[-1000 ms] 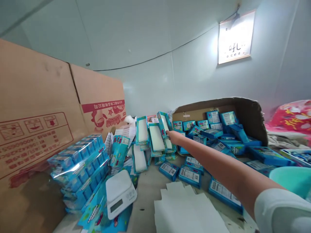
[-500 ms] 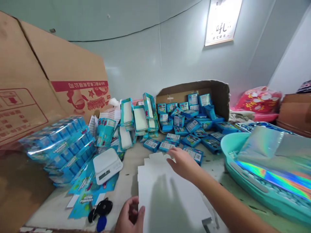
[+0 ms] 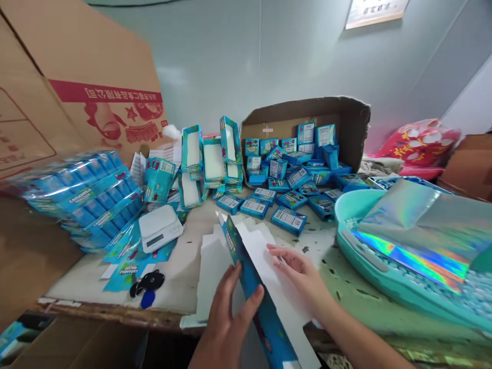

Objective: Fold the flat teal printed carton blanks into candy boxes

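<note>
My left hand (image 3: 232, 312) grips a cardboard box blank (image 3: 251, 279), thumb on its blue printed face and fingers at the edge. The blank stands tilted up over the table's front edge, its white inner side towards the right. My right hand (image 3: 302, 277) is open beside that white side, fingers stretched to the left. Whether its fingertips touch the card I cannot tell. More white card (image 3: 209, 269) lies flat underneath, partly hidden by the raised blank and my left hand.
Blue candy boxes (image 3: 290, 220) spill from a carton (image 3: 346, 123) at the back. Open box trays (image 3: 213, 161) are stacked beside it. A white scale (image 3: 161, 225), black-handled scissors (image 3: 149, 282) and wrapped box packs (image 3: 96, 200) are on the left. A turquoise basin (image 3: 346, 246) stands right.
My left hand has lifted a blank on edge, so its blue print shows. My right hand has moved back towards me. The view has tipped downward.
</note>
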The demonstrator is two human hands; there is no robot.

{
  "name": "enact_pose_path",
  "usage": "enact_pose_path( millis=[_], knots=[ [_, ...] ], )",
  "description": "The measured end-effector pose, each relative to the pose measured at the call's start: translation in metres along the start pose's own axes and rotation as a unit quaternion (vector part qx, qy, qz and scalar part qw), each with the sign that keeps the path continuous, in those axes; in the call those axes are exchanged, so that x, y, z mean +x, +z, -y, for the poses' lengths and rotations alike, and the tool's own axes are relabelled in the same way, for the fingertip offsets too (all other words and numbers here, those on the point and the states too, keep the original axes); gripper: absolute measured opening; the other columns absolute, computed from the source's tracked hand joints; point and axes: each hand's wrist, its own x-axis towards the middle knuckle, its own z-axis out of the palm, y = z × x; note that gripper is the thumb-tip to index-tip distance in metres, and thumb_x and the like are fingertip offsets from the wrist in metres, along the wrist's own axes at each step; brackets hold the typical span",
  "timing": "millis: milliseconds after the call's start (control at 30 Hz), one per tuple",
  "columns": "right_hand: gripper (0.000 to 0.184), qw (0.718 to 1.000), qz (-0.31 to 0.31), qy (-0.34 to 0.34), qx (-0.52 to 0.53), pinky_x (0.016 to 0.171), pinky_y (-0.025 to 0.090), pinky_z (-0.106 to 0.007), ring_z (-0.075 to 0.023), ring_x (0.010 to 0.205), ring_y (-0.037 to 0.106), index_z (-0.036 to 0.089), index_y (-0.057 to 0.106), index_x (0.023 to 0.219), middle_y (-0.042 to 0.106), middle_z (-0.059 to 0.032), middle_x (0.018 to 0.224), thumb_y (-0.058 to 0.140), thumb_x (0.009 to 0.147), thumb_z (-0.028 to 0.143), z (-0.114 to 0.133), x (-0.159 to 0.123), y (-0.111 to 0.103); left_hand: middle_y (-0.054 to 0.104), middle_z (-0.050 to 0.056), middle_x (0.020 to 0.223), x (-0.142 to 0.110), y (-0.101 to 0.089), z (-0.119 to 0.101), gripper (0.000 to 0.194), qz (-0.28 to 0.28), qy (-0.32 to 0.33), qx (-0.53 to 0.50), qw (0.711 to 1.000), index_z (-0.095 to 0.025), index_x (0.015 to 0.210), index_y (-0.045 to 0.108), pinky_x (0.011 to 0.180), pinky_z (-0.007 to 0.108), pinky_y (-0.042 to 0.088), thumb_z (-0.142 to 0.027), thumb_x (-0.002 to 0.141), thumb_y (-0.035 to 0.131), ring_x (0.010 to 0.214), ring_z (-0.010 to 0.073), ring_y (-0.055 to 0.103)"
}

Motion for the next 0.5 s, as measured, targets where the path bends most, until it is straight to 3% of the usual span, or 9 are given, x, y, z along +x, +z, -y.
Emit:
enact_pose_path(
  millis=[100,167,233,367,500],
  knots=[
    [0.037,0.999,0.003,-0.001,0.040,0.112,0.041,-0.051,-0.0311,0.131,0.057,0.023,0.069,0.105,0.064,-0.0140,0.138,0.062,0.089,0.055,0.003,-0.002,0.002,0.023,0.009,0.166,0.000,0.013,-0.001,0.101,-0.004,0.097,0.116,0.989,-0.042,0.158,0.015,0.110,0.054,0.048,-0.011,0.082,0.074,0.144,0.0345,0.041],
    [0.034,0.999,0.017,-0.016,0.033,0.113,0.039,-0.051,-0.0315,0.129,0.058,0.023,0.070,0.103,0.066,-0.0137,0.134,0.064,0.089,0.053,0.005,-0.005,0.003,0.017,0.015,0.167,0.000,0.016,-0.005,0.109,-0.035,0.143,0.169,0.975,-0.036,0.160,0.009,0.113,0.056,0.043,-0.005,0.079,0.075,0.146,0.0358,0.038],
    [0.031,0.998,0.043,-0.036,0.009,0.109,0.041,-0.050,-0.0301,0.122,0.061,0.022,0.071,0.103,0.069,-0.0129,0.127,0.060,0.092,0.049,0.007,-0.009,0.005,0.021,0.017,0.166,0.002,0.015,-0.014,0.106,-0.071,0.169,0.198,0.963,-0.035,0.159,0.012,0.115,0.056,0.040,-0.007,0.079,0.076,0.145,0.0354,0.038],
    [0.030,0.991,0.122,-0.052,-0.007,0.094,0.052,-0.044,-0.0275,0.097,0.069,0.021,0.074,0.100,0.075,-0.0087,0.101,0.064,0.090,0.047,0.014,-0.013,0.005,0.042,0.006,0.159,0.011,0.008,-0.037,0.076,-0.087,0.193,0.212,0.954,-0.046,0.143,0.045,0.117,0.058,0.037,-0.017,0.081,0.077,0.143,0.0336,0.043],
    [0.034,0.976,0.212,-0.048,0.011,0.106,0.043,-0.048,-0.0279,0.100,0.069,0.022,0.077,0.096,0.076,-0.0073,0.100,0.065,0.089,0.053,0.026,-0.016,-0.006,0.066,0.000,0.134,0.022,-0.005,-0.041,0.042,-0.064,0.247,0.184,0.949,-0.038,0.118,0.061,0.121,0.057,0.028,-0.010,0.087,0.068,0.130,0.0222,0.059]
  ],
)
